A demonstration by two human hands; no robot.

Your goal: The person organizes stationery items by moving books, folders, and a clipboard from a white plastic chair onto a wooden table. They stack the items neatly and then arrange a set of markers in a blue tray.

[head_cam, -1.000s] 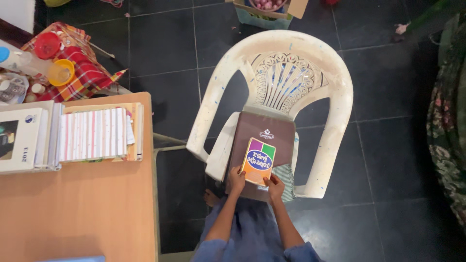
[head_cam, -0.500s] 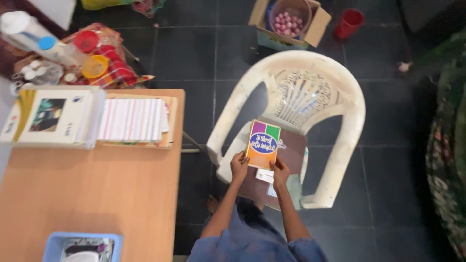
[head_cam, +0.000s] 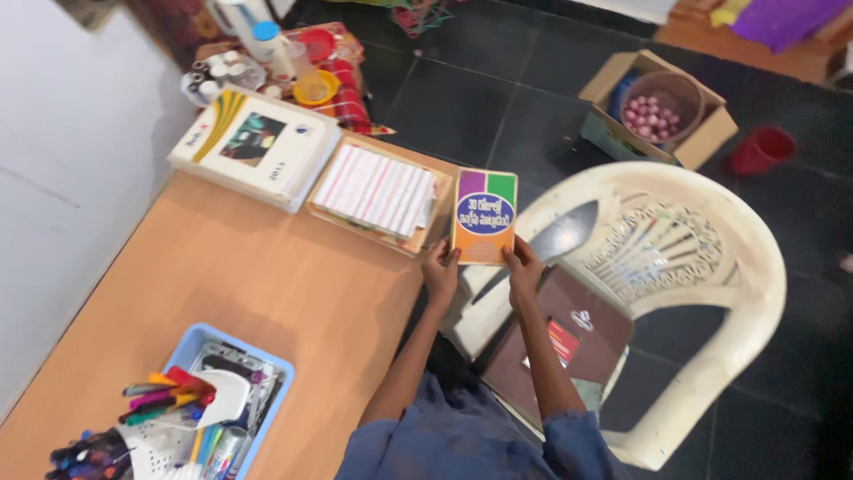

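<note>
The person holds a small colourful book (head_cam: 484,216) with both hands, in the air between the wooden surface (head_cam: 222,293) and the white plastic chair (head_cam: 711,267). The left hand (head_cam: 440,267) is closed on the lower left corner of the book, thumb on the cover. The right hand (head_cam: 522,265) is closed on the lower right corner in the same way. The book is upright in the picture: its long axis runs away from the person, and its short lower edge lies between the two hands. So the book extends beyond both hands, away from the body, and neither hand is clearly nearer to it than the other.

I take the book as the landmark. Just to the left of it, at the corner of the surface, lies a striped book (head_cam: 378,188) on a flat tray or board; the upper left corner of the held book seems to be just beside it, but I cannot tell if they touch. Further left of the striped book is a thick white book (head_cam: 258,147). To the lower right of the held book, on the seat of the chair, lies a brown book (head_cam: 569,342). Well to the upper right, on the dark floor, is a cardboard box (head_cam: 657,111) with small pink round things in a bowl. Far to the lower left, a blue basket (head_cam: 191,409) holds pens.
</note>
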